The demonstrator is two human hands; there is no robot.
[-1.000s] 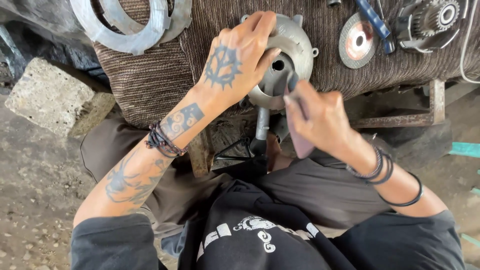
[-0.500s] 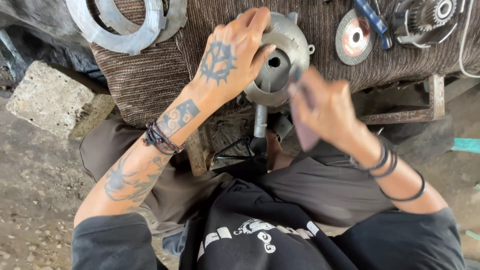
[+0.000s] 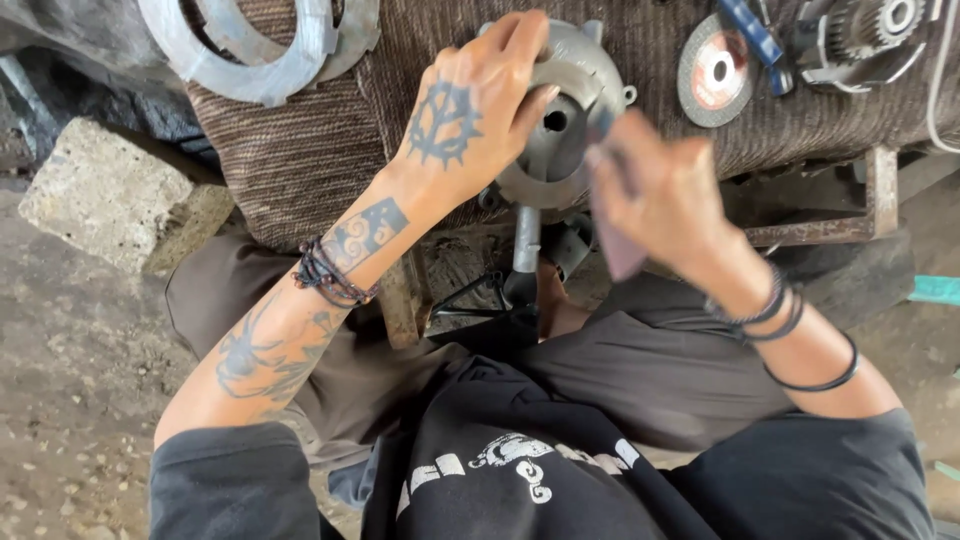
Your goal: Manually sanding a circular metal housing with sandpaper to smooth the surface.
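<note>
My left hand (image 3: 470, 110) grips the rim of a grey round metal hub (image 3: 565, 125) with a dark centre bore, on a shaft that points down towards my lap. My right hand (image 3: 660, 190), blurred by motion, holds a folded strip of dark reddish abrasive paper (image 3: 615, 235) against the hub's right side. The hub rests at the edge of a brown woven cloth (image 3: 300, 160).
Flat grey metal rings (image 3: 250, 50) lie on the cloth at the upper left. A round cutting disc (image 3: 715, 70), a blue-handled tool (image 3: 750, 30) and a geared part (image 3: 865, 35) lie at the upper right. A concrete block (image 3: 110, 190) sits on the ground to the left.
My right hand has moved up and to the right along the hub with the abrasive paper. My left hand has kept its grip on the hub.
</note>
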